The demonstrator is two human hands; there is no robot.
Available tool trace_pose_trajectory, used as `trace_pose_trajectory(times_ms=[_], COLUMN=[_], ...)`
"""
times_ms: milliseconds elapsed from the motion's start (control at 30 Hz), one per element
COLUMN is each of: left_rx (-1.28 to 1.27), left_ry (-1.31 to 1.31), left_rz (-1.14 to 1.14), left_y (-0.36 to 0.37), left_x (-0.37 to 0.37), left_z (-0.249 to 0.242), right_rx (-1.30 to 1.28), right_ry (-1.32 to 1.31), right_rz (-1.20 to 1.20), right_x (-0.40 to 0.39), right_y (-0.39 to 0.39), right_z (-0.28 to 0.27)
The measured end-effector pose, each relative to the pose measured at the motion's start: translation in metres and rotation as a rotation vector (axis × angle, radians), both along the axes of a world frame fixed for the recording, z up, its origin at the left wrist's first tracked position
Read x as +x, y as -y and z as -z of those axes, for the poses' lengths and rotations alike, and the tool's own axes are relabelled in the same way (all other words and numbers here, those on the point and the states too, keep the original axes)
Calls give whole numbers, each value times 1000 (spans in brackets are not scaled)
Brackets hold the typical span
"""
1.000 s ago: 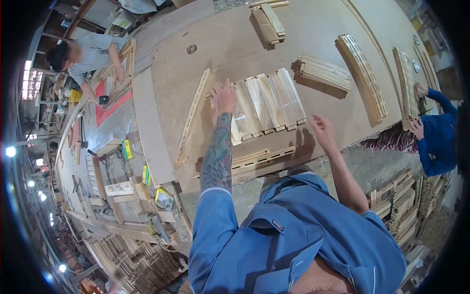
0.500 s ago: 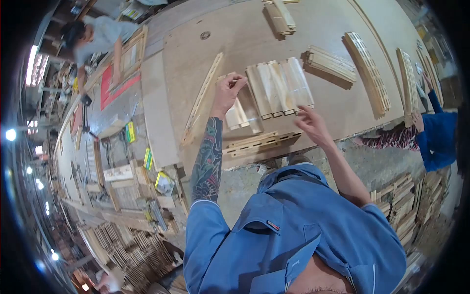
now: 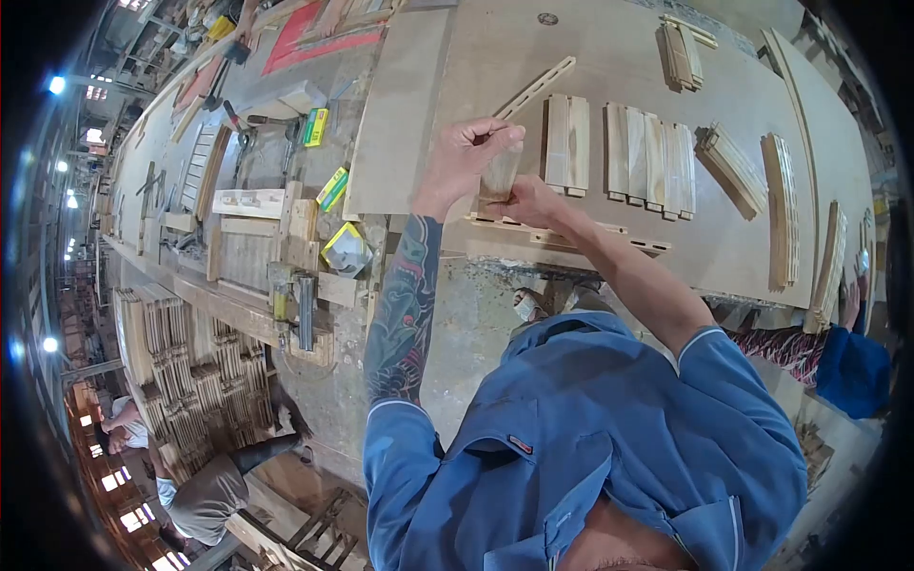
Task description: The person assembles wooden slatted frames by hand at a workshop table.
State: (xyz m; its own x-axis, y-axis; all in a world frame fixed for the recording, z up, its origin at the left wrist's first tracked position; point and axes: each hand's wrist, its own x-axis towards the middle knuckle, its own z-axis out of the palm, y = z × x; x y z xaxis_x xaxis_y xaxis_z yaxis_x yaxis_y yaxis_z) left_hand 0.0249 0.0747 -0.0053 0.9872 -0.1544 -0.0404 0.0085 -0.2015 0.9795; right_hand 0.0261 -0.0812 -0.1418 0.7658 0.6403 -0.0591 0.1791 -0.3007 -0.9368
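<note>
A short, pale wooden slat (image 3: 500,173) is held upright in the view, between my two hands, above the table's near edge. My left hand (image 3: 462,162) is closed on its upper end, thumb across the top. At the lower end, the fingers of my right hand (image 3: 531,203) pinch it; they are partly hidden. Just right of my hands lies a small group of slats (image 3: 568,143), with a wider row of slats (image 3: 650,160) beyond it. One slotted wooden rail (image 3: 538,86) lies slantwise behind my left hand, and more slotted rails (image 3: 581,234) lie along the near edge.
Bundled wood pieces (image 3: 733,169) and a long slotted stack (image 3: 781,209) are on the table (image 3: 486,57) to the right. Yellow-green boxes (image 3: 332,189) sit on the left bench. A person in blue (image 3: 852,371) is at far right; another person (image 3: 209,500) is at lower left.
The view has swung left. My left hand has lifted a slat from the small group, and my right hand has come across from the wider row to grip its lower end.
</note>
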Motion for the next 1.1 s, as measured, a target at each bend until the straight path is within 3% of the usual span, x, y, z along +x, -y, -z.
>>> trace_pose_trajectory(times_ms=[233, 300, 433, 500, 600, 700, 800, 867, 933, 967, 1033, 1100], left_rx=[-44, -65, -49, -28, -77, -255, -158, -45, 47, 145, 150, 147], left_ry=[48, 61, 117, 136, 135, 39, 75, 112, 215, 312, 396, 476], left_rz=[-42, -37, -27, -27, 42, -27, -51, -42, -134, -229, -248, -273], left_y=[-29, -35, -39, -35, -33, -32, -32, -35, -32, -29, -22, -10], left_x=[-19, -21, -34, -48, -62, -70, -64, -68, -71, -68, -55, -44], left_z=[19, 23, 28, 32, 37, 38, 27, 22, 13, 7, -23, -47], right_rx=[-142, -332, -217, -44, -216, -163, -346, -301, -262, -259, -844, -879], right_ry=[55, 111, 156, 381, 431, 499, 326, 405, 204, 209, 59, 1], right_rz=[-51, -23, -20, 22, 75, 89, 4, 7, 429, 442, 935, 914], right_x=[-11, -14, -18, -24, -34, -36, -32, -22, -3, 10, 32, 37], right_y=[-15, -21, -19, -18, -19, -19, -13, 13, 42, 47, 51, 51], right_z=[-20, -36, 7, 24, 24, 34, 11, 20, 16, 26, 55, 62])
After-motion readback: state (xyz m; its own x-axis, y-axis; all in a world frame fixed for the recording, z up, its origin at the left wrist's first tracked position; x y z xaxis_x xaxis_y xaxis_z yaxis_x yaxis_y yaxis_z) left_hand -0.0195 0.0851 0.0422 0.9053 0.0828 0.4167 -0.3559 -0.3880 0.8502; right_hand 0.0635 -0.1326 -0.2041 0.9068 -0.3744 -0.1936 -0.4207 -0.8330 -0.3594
